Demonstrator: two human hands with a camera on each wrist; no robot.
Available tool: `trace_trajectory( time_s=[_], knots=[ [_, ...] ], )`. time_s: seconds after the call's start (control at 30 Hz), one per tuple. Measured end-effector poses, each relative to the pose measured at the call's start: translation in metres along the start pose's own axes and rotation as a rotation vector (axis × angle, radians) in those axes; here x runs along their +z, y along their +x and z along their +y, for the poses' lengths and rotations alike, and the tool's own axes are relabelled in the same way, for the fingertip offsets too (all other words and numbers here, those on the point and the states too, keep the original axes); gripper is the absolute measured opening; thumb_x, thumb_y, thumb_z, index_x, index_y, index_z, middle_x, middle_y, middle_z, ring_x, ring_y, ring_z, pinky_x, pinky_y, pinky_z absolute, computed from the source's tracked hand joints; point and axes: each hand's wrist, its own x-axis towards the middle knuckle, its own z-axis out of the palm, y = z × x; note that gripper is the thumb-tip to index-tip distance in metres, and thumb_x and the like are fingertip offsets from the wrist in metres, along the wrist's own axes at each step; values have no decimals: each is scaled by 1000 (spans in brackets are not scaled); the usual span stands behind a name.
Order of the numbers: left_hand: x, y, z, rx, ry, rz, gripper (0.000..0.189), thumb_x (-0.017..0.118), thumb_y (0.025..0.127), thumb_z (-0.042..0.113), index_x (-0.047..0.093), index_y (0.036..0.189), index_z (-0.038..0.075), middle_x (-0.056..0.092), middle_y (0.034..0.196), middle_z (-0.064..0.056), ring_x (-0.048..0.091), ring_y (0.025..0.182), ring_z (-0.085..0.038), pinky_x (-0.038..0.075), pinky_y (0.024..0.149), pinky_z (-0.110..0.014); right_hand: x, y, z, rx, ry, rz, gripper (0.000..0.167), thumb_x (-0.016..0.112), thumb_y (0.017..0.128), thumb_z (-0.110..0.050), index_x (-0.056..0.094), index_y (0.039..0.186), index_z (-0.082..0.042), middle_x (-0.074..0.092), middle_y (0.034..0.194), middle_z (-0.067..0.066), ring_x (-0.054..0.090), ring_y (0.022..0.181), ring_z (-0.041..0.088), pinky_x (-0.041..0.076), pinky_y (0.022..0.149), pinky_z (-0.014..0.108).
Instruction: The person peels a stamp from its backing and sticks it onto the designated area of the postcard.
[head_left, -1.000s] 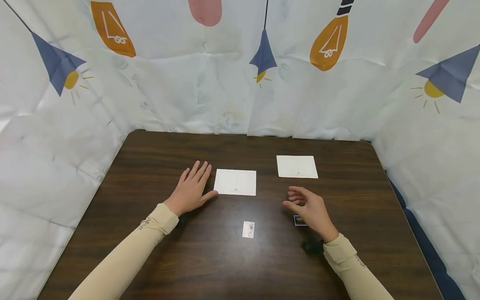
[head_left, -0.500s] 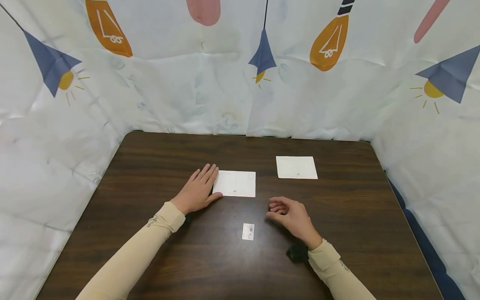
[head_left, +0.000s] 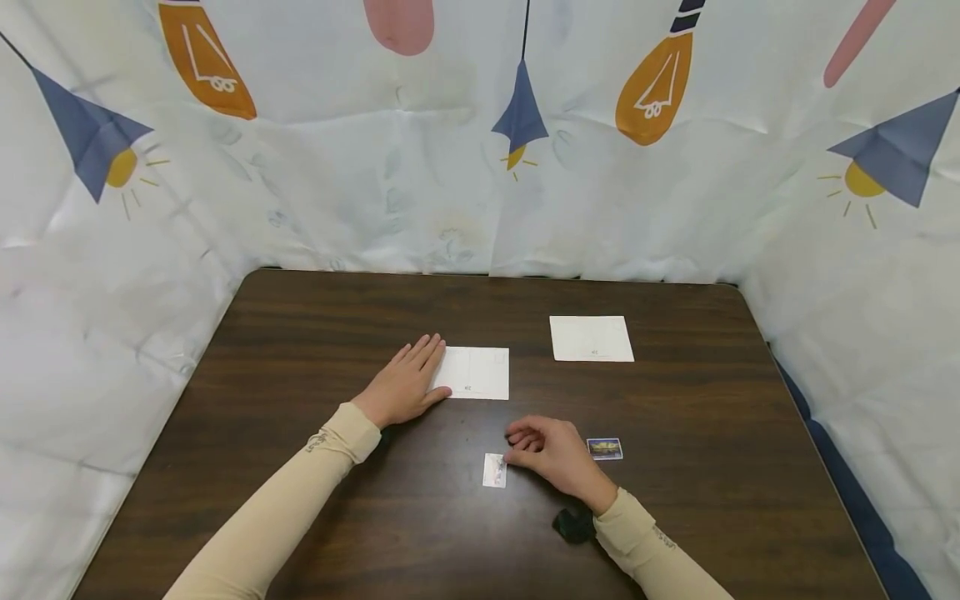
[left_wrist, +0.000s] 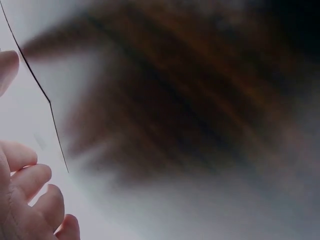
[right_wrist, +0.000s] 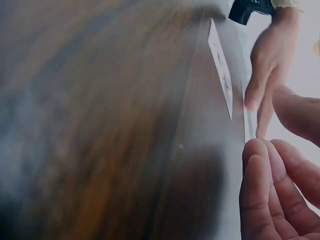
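My left hand (head_left: 405,379) rests with straight fingers over the left end of a white postcard (head_left: 480,373) marked with faint print. In the left wrist view its fingers (left_wrist: 31,180) show at the lower left edge. My right hand (head_left: 551,454), loosely curled, hovers at the right side of a small pale stamp (head_left: 493,472) lying on the table. The right wrist view shows this stamp (right_wrist: 220,70) beyond the thumb and fingers (right_wrist: 257,200), which stand apart with nothing between them. To the right of that hand lies a blue stamp (head_left: 604,449) with a yellow picture.
A second white postcard (head_left: 592,339) lies farther back on the right of the dark brown wooden table (head_left: 360,533). White cloth (head_left: 337,192) printed with lamps and bulbs hangs behind and along both sides. A dark wrist camera (head_left: 573,527) sits under the right wrist.
My right hand has moved left and nearer, from over the blue stamp to beside the pale one, uncovering the blue stamp. The left hand has slid right onto the postcard's left end.
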Motion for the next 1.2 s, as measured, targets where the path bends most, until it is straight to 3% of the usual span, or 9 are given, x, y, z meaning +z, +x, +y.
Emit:
trace_trajectory(
  time_s=[0.4, 0.7, 1.2],
  knots=[
    [-1, 0, 0, -27, -56, -96, 77, 51, 107, 43, 26, 160, -7, 26, 170, -26, 27, 158, -42, 29, 127, -57, 10, 3, -5, -50, -88, -52, 32, 91, 78, -24, 77, 104, -11, 73, 93, 0, 62, 76, 1, 53, 70, 17],
    [-3, 2, 0, -28, -51, -109, 77, 51, 107, 44, 26, 160, -7, 25, 170, -25, 27, 159, -41, 29, 128, -56, 14, 7, -11, -95, -223, -68, 31, 93, 76, -24, 77, 99, -11, 65, 86, -4, 55, 75, 4, 47, 67, 17],
    [1, 3, -2, -24, -39, -90, 78, 51, 107, 45, 27, 160, -7, 26, 170, -26, 28, 158, -42, 30, 127, -57, 15, 6, -12, -91, -283, -88, 19, 90, 79, -20, 78, 93, -16, 63, 87, -6, 55, 78, 5, 47, 70, 18]
  ],
)
